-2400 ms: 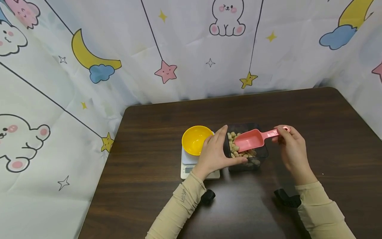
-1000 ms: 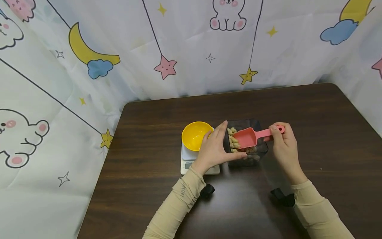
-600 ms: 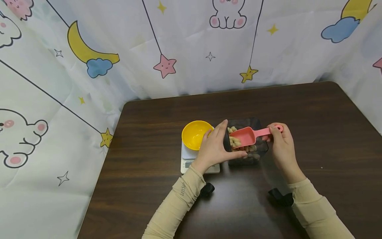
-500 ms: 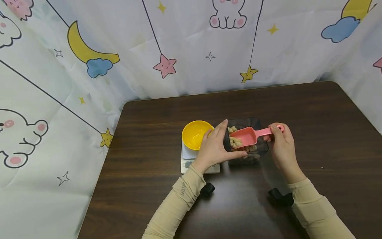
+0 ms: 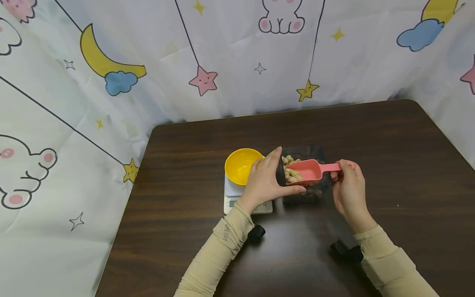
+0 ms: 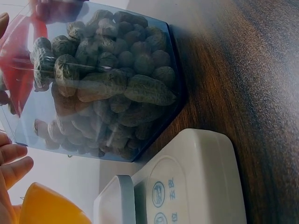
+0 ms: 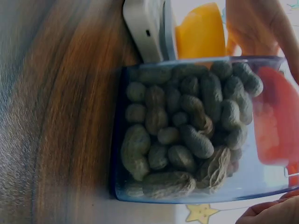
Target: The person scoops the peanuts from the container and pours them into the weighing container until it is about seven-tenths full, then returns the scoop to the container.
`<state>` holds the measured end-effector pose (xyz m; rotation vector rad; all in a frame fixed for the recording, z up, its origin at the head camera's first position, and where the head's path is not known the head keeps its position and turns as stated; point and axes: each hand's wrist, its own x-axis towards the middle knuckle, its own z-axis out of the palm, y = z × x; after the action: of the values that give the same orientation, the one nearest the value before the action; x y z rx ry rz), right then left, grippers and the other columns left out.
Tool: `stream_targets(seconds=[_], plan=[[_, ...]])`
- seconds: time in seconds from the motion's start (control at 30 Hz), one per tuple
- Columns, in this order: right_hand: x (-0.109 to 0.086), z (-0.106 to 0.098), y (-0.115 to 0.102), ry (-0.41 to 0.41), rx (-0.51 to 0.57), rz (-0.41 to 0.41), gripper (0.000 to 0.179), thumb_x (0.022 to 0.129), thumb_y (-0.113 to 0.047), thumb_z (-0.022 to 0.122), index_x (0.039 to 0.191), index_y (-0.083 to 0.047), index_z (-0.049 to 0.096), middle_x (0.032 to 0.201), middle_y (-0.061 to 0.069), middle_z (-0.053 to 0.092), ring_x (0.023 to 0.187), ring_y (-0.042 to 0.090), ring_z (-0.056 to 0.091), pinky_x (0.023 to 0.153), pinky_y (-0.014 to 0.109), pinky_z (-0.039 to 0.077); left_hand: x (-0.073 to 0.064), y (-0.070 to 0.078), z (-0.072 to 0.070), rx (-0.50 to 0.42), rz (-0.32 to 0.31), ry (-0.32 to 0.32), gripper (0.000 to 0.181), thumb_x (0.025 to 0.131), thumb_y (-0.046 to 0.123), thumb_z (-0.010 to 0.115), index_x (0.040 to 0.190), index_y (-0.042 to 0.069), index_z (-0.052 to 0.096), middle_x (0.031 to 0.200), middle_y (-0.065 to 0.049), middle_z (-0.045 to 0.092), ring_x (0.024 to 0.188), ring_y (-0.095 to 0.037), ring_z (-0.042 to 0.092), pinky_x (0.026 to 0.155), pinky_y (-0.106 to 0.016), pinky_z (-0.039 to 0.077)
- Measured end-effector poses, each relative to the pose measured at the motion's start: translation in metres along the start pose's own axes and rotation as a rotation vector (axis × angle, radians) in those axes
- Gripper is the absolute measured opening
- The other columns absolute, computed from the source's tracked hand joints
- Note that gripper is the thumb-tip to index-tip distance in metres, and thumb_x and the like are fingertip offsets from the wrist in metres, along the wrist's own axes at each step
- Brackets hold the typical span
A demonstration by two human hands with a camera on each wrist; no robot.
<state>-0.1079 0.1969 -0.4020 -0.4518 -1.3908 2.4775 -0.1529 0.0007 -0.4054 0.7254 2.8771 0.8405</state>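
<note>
Pink scoop (image 5: 309, 169), a smooth, trough-shaped piece of plastic, is dipping into a see-through box (image 5: 309, 151), with a few peanuts (image 5: 292, 175) sitting in its mouth. Nearest the person, beige sleeves (image 5: 217, 258) are creasing in soft folds towards the wrists. Farther on, the right hand (image 5: 349, 192) is pinching the scoop's slim handle between thumb and fingers, and the left hand (image 5: 264, 181) is holding the box's left end, thumb and fingers spreading around it. That smoky, rectangular box is standing on the desk (image 5: 185, 177), and peanuts in rough, netted, waisted shells are filling its lower part. Just beside it, to the left, a pale, hard-cased scale (image 5: 232, 190) is lying partly hidden by the left hand, and a glossy, round yellow bowl (image 5: 241, 167) is sitting on its platform. The desk is showing dark, streaky wood grain. Beyond its far edge, a slightly wrinkled white cloth (image 5: 237, 97) is hanging, bearing printed stars, moons and clouds.
</note>
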Motion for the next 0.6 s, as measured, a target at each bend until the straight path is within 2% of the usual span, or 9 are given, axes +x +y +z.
stream_targets(seconds=[0.13,0.37,0.6], plan=[[-0.0035,-0.0013,-0.0008,0.017,-0.003,0.013,0.013,0.099,-0.019,0.042,0.099,-0.009,0.034,0.091,0.002,0.038,0.070,0.007,0.039,0.062,0.014,0.038,0.0003,0.0004,-0.0003,-0.004,0.000,-0.002,0.112,0.065,0.074,0.064,0.151,0.022,0.014,0.154,0.004,0.027,0.137,-0.018,0.035,0.115,-0.051,0.023],[-0.0082,-0.0042,-0.0010,-0.034,0.048,0.028,0.014,0.100,-0.020,0.040,0.101,-0.008,0.033,0.096,0.003,0.036,0.072,0.007,0.039,0.063,0.014,0.037,0.0002,0.0002,-0.0009,-0.002,0.008,0.000,0.112,0.065,0.073,0.064,0.151,0.020,0.016,0.154,0.003,0.027,0.138,-0.016,0.034,0.116,-0.050,0.022],[-0.0082,-0.0034,-0.0001,-0.008,0.091,0.039,0.012,0.100,-0.018,0.040,0.098,-0.006,0.037,0.092,0.002,0.039,0.072,0.009,0.039,0.062,0.016,0.035,0.0004,0.0006,-0.0012,0.000,0.006,-0.005,0.112,0.065,0.074,0.064,0.151,0.021,0.014,0.155,0.004,0.026,0.139,-0.016,0.033,0.116,-0.051,0.021]])
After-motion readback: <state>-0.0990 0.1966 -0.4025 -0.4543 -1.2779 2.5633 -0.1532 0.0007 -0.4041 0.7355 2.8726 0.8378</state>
